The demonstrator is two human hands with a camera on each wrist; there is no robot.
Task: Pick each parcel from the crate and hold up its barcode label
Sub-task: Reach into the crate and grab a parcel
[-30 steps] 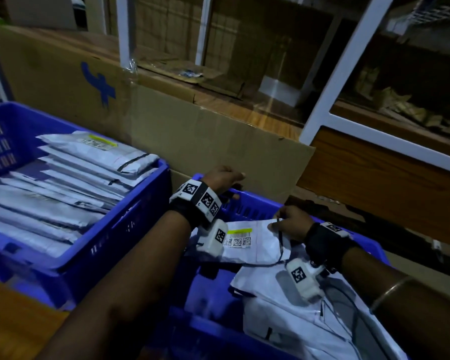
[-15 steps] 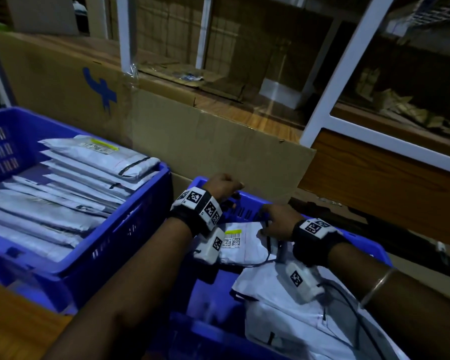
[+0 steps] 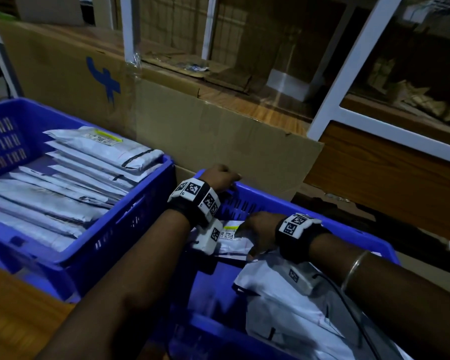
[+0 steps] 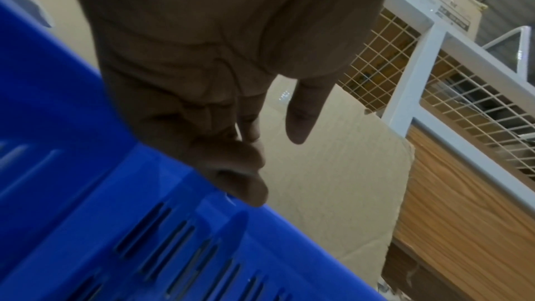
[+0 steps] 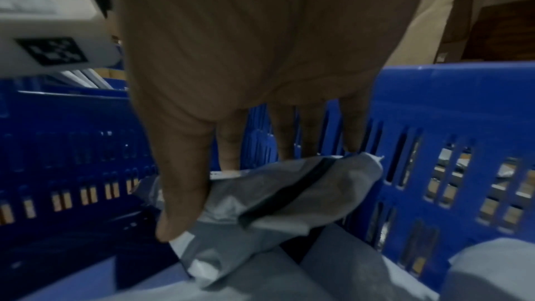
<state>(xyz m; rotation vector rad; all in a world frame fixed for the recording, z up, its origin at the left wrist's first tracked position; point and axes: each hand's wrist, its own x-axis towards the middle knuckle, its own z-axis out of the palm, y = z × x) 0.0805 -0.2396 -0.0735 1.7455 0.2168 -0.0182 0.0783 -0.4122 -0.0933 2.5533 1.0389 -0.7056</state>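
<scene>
The blue crate (image 3: 353,229) in front of me holds grey-white parcels (image 3: 283,307). My right hand (image 3: 247,240) reaches into its far left corner and pinches one grey parcel (image 3: 234,246) between thumb and fingers. In the right wrist view that parcel (image 5: 275,191) is crumpled under the thumb of the right hand (image 5: 208,180). Its barcode label (image 3: 229,233), with a yellow strip, faces up, partly hidden by my left wrist. My left hand (image 3: 234,178) sits on the crate's far rim. In the left wrist view the left hand (image 4: 269,157) curls its fingers over the rim (image 4: 144,226), thumb free.
A second blue crate (image 3: 130,222) on the left holds several flat parcels (image 3: 63,188) stacked in overlapping rows. A tall cardboard sheet (image 3: 218,133) stands right behind both crates. White shelf posts (image 3: 348,74) and wooden boards lie beyond. A wooden surface (image 3: 11,320) shows at the lower left.
My right hand has slid left over the parcel toward my left wrist and now covers more of the parcel. The left hand has stayed on the rim.
</scene>
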